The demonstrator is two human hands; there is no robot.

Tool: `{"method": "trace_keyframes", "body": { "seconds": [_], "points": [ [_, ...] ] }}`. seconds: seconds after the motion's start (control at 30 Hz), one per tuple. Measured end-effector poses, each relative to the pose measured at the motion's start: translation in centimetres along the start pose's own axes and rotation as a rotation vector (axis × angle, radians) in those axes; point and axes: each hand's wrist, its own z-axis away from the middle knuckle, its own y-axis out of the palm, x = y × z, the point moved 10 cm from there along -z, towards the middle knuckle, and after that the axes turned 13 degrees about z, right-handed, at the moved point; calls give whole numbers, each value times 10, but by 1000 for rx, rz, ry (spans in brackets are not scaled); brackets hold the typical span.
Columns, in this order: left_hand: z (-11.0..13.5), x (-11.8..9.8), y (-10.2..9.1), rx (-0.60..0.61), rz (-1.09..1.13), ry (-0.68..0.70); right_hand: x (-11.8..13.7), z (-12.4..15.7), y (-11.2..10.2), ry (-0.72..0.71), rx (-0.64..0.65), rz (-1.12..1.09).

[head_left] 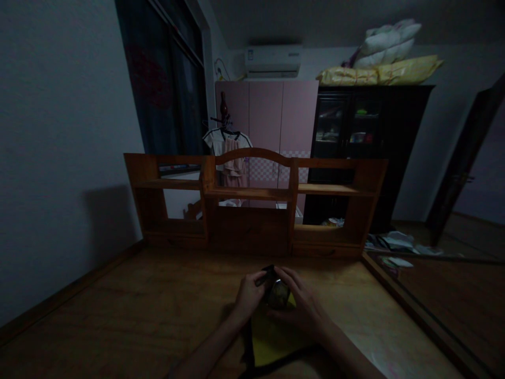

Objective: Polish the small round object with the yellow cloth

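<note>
Both of my hands meet over a yellow cloth [272, 339] with a dark edge, which lies on the wooden desk [150, 310]. My left hand [248, 295] is curled around the left side of a small dark, shiny rounded object [277, 292]. My right hand [302, 305] wraps over its right side and top. The room is dim, so I cannot make out what the object is.
A wooden shelf unit [252, 202] stands at the back of the desk. Beyond it are a pink wardrobe [276, 121], a dark cabinet [366, 142] with bedding on top, hanging clothes [229, 152] and an air conditioner [273, 60]. Papers [394, 243] lie on the floor at right.
</note>
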Motion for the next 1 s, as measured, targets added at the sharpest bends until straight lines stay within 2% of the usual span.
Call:
{"method": "trace_keyframes", "body": {
  "seconds": [0.1,0.2,0.3,0.37,0.53,0.77,1.0],
  "points": [
    [0,11,11,75,205,-97,0,0,0,4,11,-19],
    [8,26,26,143,454,-270,3,0,-4,11,-18,-55],
    [16,40,31,127,595,-402,6,0,-7,35,-43,-89],
    [17,43,31,118,613,-423,7,0,-6,40,-36,-101],
    [10,33,29,166,503,-267,10,-3,-3,38,10,-93],
    [0,33,8,52,207,-116,9,-6,2,34,53,-94],
    [-1,33,-5,-13,68,-87,7,-4,0,20,102,-113]
  ]
}}
